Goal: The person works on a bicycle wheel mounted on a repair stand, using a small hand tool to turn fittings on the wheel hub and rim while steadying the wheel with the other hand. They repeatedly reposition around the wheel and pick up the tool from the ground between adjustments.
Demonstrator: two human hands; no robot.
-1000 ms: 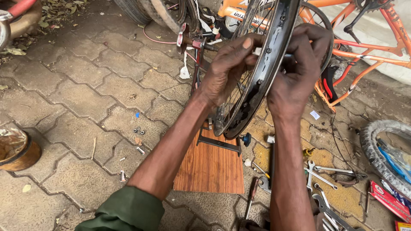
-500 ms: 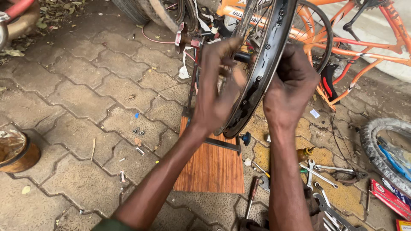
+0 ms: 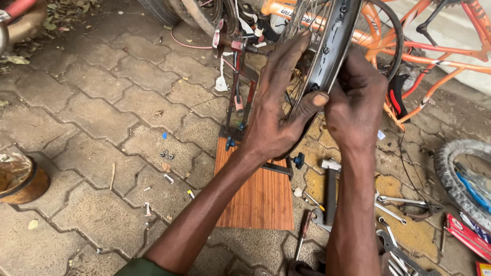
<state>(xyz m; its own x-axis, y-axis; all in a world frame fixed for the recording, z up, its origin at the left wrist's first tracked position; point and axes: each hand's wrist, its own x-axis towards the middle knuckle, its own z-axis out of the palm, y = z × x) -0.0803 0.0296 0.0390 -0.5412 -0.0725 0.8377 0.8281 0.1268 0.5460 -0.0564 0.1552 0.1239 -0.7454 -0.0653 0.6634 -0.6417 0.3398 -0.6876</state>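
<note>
Black wheel rim (image 3: 335, 48) stands edge-on above the wooden board (image 3: 258, 197), running steeply up and away. Left hand (image 3: 279, 110) clasps it, thumb across; right hand (image 3: 358, 102) grips opposite, knuckles up.

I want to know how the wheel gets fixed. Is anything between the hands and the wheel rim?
Nothing visible. The left hand grips the black wheel rim directly, its thumb pressed on the rim's inner side. The right hand rests against the rim's other side. The tools lie on the ground below.
</note>
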